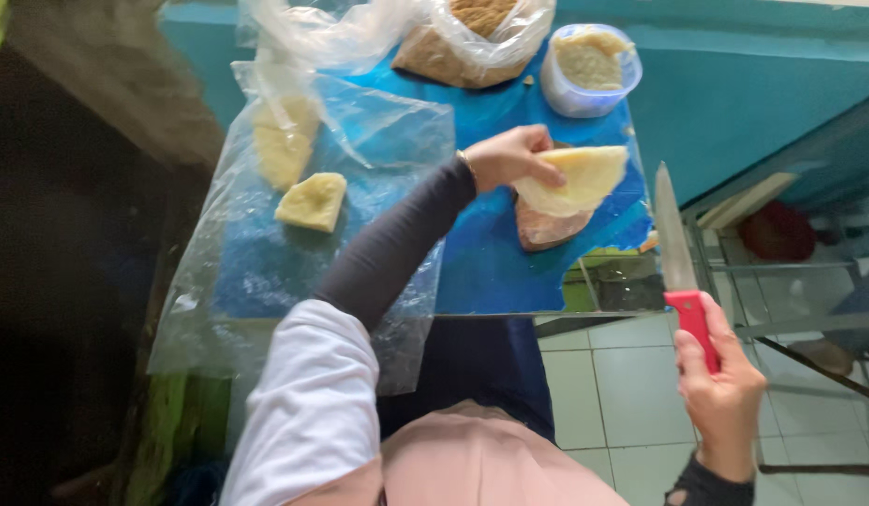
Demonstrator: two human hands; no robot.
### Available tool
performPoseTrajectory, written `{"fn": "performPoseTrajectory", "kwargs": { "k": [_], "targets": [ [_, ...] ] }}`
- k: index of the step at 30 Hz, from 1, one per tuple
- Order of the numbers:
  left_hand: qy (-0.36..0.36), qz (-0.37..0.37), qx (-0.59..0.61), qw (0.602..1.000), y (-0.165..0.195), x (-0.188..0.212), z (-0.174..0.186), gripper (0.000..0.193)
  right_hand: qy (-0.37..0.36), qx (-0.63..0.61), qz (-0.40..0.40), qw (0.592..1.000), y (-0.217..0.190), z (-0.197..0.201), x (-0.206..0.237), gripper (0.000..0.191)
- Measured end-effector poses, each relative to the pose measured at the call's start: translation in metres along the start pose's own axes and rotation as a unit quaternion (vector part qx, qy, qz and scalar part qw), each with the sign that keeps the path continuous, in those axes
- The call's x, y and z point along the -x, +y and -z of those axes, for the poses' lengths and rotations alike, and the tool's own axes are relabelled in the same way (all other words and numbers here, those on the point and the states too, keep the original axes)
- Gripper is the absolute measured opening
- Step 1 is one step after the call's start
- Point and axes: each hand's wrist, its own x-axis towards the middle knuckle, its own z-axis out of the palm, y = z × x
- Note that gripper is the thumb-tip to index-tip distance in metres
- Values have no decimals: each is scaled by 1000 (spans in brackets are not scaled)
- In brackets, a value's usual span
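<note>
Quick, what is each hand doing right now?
Left hand: closed on a pale yellow wedge-shaped slab.
Right hand: closed around the red handle of a knife, blade up.

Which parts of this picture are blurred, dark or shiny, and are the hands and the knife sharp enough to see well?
In the head view, the left side is dark and blurred, hiding detail; the clear plastic sheet shows pale glare; the left hand on the yellow slab is fairly sharp; the right hand and its red-handled knife are clear, slightly soft; straight edges near the frame's right bend a little.
</note>
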Motion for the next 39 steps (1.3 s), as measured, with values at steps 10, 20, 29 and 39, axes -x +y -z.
{"fn": "performPoseTrajectory", "kwargs": {
  "k": [10, 20, 29, 39],
  "targets": [
    [112, 42, -113, 986, -20, 32, 12, 37, 0, 260, 267, 928, -21, -65, -20, 51],
    [88, 74, -22, 993, -44, 35, 29, 46, -17, 317, 318, 893, -23, -83, -47, 52],
    [117, 72, 20, 990, -36, 41, 35, 28, -32, 341, 321, 883, -14, -83, -49, 53],
    [-10, -216, -391, 895, 15, 10, 21, 47, -85, 378, 328, 862, -26, -77, -53, 59]
  ]
}}
